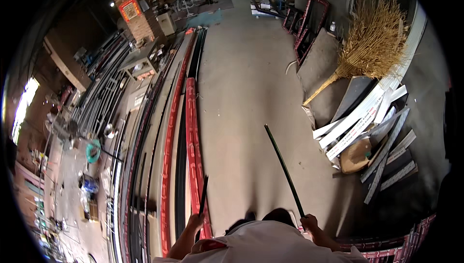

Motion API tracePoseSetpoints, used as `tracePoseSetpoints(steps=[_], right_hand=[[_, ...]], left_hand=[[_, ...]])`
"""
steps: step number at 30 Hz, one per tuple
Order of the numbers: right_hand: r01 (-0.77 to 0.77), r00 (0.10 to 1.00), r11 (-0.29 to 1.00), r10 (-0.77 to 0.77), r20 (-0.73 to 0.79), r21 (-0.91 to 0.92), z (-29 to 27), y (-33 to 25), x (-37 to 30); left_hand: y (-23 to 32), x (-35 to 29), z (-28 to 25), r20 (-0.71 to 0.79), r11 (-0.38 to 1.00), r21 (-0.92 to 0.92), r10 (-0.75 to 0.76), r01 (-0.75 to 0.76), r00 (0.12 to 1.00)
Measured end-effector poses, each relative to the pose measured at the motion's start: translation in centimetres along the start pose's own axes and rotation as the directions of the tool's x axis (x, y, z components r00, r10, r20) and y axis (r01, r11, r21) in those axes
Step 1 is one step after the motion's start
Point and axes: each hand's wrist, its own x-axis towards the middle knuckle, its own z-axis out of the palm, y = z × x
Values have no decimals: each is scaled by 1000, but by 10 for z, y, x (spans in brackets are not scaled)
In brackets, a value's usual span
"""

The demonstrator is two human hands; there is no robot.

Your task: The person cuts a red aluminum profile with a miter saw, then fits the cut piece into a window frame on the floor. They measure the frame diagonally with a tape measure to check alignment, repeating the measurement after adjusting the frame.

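My left hand (pixel 195 220), low in the view, is closed around a short dark strip (pixel 204 193) that points up and away from me. On the other side of my body, my right hand (pixel 309 223) grips the near end of a longer, thin dark green strip (pixel 282 166). That strip slants forward and to the left above the floor, its far tip near the middle of the view. Both hands are apart, one at each side of my white shirt. Beneath the left strip lies a bundle of red-wrapped profiles (pixel 194 152).
Long profiles, some red-wrapped (pixel 175 118), run along the left. A straw broom (pixel 369 45) leans at the right above a pile of white strips (pixel 353 123) and brown cardboard (pixel 355 156). Dark red frames (pixel 309 26) stand farther back. Bare concrete floor (pixel 241 84) stretches ahead.
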Motion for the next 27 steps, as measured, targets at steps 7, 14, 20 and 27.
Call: tracePoseSetpoints(steps=[7,14,20,27], right_hand=[[-276,961,951,268,71,138,-1,-91,182],[-59,968,906,155,198,-420,-60,-321,444],[144,989,989,-145,18,26,-142,-621,613],[230,973,951,-222,-63,208,-130,-824,806]], left_hand=[[364,192,-56,-103,983,-122,124,-136,987],[390,339,0,-57,952,306,-1,18,998],[493,432,1,-2,920,304,-259,247,966],[644,664,-33,-25,906,345,-253,245,967]])
